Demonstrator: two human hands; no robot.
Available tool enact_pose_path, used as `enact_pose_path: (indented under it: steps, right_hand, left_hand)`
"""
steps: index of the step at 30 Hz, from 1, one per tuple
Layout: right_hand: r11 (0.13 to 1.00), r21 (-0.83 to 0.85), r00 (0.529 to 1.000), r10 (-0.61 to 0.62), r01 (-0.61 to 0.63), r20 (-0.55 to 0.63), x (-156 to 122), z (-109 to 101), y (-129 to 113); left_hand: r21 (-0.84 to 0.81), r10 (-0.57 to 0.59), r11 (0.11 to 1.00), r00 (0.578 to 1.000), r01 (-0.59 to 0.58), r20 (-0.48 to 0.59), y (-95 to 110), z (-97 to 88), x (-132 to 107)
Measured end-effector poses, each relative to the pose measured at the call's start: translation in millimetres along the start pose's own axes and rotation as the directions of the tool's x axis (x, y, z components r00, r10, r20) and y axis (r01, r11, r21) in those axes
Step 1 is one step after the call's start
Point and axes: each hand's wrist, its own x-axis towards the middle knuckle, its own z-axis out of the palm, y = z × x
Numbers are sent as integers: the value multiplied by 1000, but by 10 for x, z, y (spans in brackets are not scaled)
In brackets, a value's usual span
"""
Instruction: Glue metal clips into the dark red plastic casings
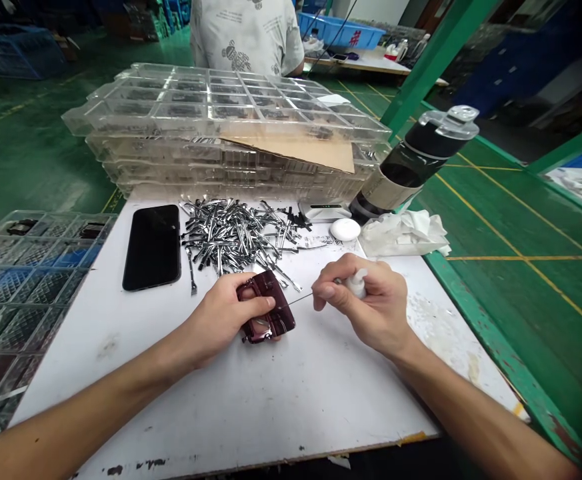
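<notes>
Item: glossy maroon plastic housing (271, 323), mid-table just in front of the metal heap, gripped in the closed left hand (221, 317) with the thumb across its top. Item: small white squeeze bottle (357, 283) with a fine needle tip (301, 299), pinched in the right hand (371, 310), its fingers curled round it; the tip runs to the housing's edge by the left thumb, contact unclear.

Also on the white work table (251, 407): a heap of chrome metal clips (235, 237), a black smartphone (151, 247), a white round disc (345, 229) and crumpled white cloth (403, 233). Behind stand stacked clear plastic trays (221, 127).

Risks: a slipped needle could prick the left thumb; too hard a squeeze could spill fluid onto the gloss; a nudged sleeve could scatter the clips.

Labels: no brand legible — bottle unmarked on the side showing; red characters on a distant blue crate (355, 39) too small to read.
</notes>
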Motion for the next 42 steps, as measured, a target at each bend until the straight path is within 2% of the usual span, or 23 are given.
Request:
enact_pose_path:
  steps: [7, 9, 11, 13, 15, 17, 19, 21, 23, 27, 32, 35, 37, 38, 40, 41, 42]
  right_hand:
    - [1000, 24, 1000, -2, 3, -20, -3, -2, 1]
    - [997, 71, 996, 17, -11, -86, 12, -43, 10]
    - [992, 129, 972, 18, 12, -233, 49, -150, 28]
    - [988, 138, 908, -2, 66, -419, 103, -338, 60]
    - [991, 80, 813, -39, 106, -582, 150, -600, 109]
    - [995, -16, 718, -79, 93, -692, 170, -893, 172]
    - [994, -107, 659, -98, 27, -746, 156, -1156, 246]
    - [985, -166, 648, -98, -45, -756, 125, -1331, 320]
    - [970, -220, 662, -100, -101, -743, 98, -1395, 383]
    - [938, -302, 714, -94, -170, -694, 86, -1316, 444]
    - [869, -414, 828, -9, -272, -561, 82, -1216, 434]
    - [852, -447, 838, -17, -274, -545, 81, -1096, 364]
    - [854, -461, 855, -36, -243, -517, 87, -925, 281]
    - [857, -472, 890, -35, -208, -455, 89, -811, 232]
    - [892, -443, 977, -6, -91, -212, 90, -548, 130]
    - [927, -374, 999, 25, -40, -44, 87, -414, 85]
    - [957, -288, 992, 58, -24, 112, 84, -288, 48]
  left_hand:
    - [10, -4, 1000, 1000, 4, -5, -3, 4, 3]
    - [7, -17, 1000, 1000, 17, -12, -5, 0, 4]
    - [0, -32, 999, 999, 32, -14, -8, -7, -1]
    - [-3, -32, 999, 999, 32, -4, -10, -13, -10]
    - [15, -32, 999, 999, 32, 1, -10, -17, -20]
    - [56, -54, 997, 998, 54, -13, -8, -21, -25]
    - [108, -89, 990, 996, 91, -26, -9, -21, -24]
    - [141, -106, 984, 993, 111, -44, -14, -13, -25]
    - [149, -100, 983, 993, 108, -62, -21, 4, -30]
    - [146, -77, 986, 996, 81, -36, -28, 36, -47]
    - [134, -56, 990, 998, 53, 16, -4, 33, -59]
    - [87, -33, 996, 998, 28, 50, -4, 31, -67]
    - [78, 9, 997, 998, -14, 59, -20, 31, -66]
    - [82, 39, 996, 998, -43, 56, -31, 31, -64]
    - [77, 104, 991, 994, -106, 32, -57, 25, -56]
    - [67, 133, 989, 991, -134, 15, -69, 19, -53]
    - [58, 159, 986, 987, -158, -4, -80, 13, -51]
